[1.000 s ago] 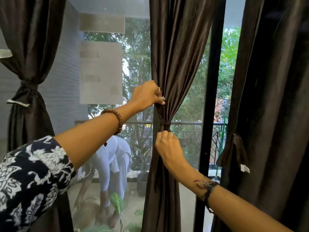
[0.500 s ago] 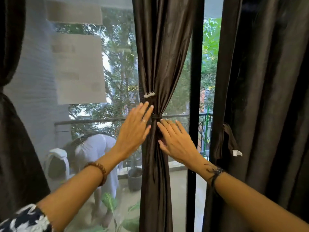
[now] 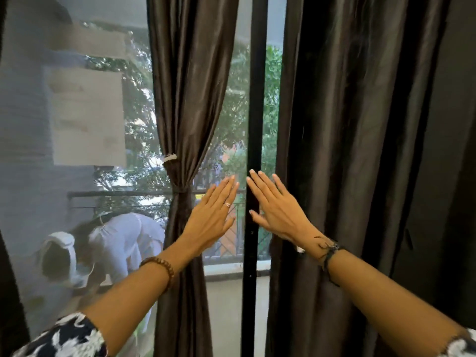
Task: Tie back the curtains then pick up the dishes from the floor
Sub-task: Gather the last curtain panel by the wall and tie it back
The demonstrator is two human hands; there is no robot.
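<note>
A dark brown curtain [image 3: 189, 104] hangs in the middle of the glass, gathered and cinched by a tie-back [image 3: 180, 188] with a small white tag above it. My left hand [image 3: 212, 216], fingers straight, is held just right of that curtain and holds nothing. My right hand [image 3: 277, 210], fingers spread, is held in front of the black door frame [image 3: 255, 112], next to the wide dark curtain [image 3: 360, 150] on the right. No dishes are in view.
Beyond the glass lies a balcony with a railing [image 3: 123, 194] and green trees. A person in white [image 3: 123, 243] bends down out there at lower left. Another dark curtain edge [image 3: 10, 292] shows at the far left.
Both hands let go of the middle curtain's tie, opened flat, and moved right toward the door frame and the right curtain. The view shifted right.
</note>
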